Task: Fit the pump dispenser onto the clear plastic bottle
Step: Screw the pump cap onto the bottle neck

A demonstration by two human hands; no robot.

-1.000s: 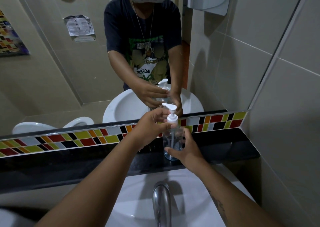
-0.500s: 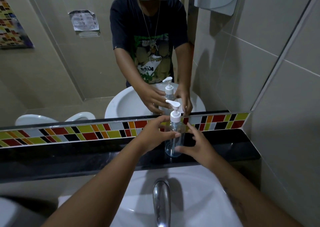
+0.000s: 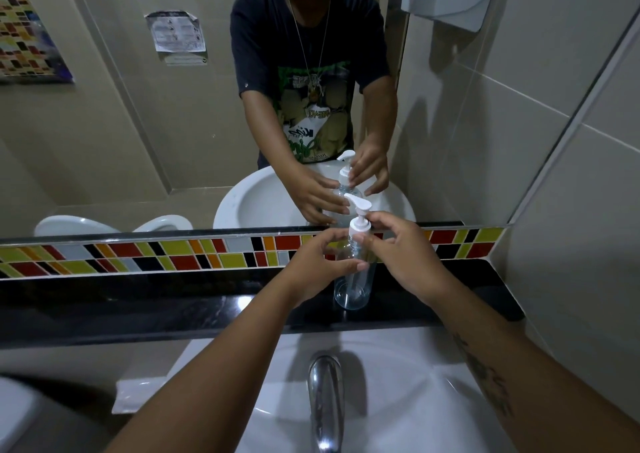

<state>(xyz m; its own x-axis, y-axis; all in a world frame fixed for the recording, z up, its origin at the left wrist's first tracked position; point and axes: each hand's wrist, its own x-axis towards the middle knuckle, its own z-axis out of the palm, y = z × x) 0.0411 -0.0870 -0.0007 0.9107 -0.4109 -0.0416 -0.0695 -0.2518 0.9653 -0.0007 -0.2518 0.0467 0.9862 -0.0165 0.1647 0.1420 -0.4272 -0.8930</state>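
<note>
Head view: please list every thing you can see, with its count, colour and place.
bottle: 1, clear, upright on shelf
pump: 1, white, on bottle top
shelf: 1, black, behind sink
tile strip: 1, multicolour, above shelf
mirror: 1, above tile strip
sink: 1, white, bottom centre
tap: 1, chrome, over sink
left hand: 1, around bottle body
right hand: 1, fingertips at pump collar

Bare forearms, right forearm (image 3: 485,380) tattooed (dark, blurred design); sleeves unseen.
</note>
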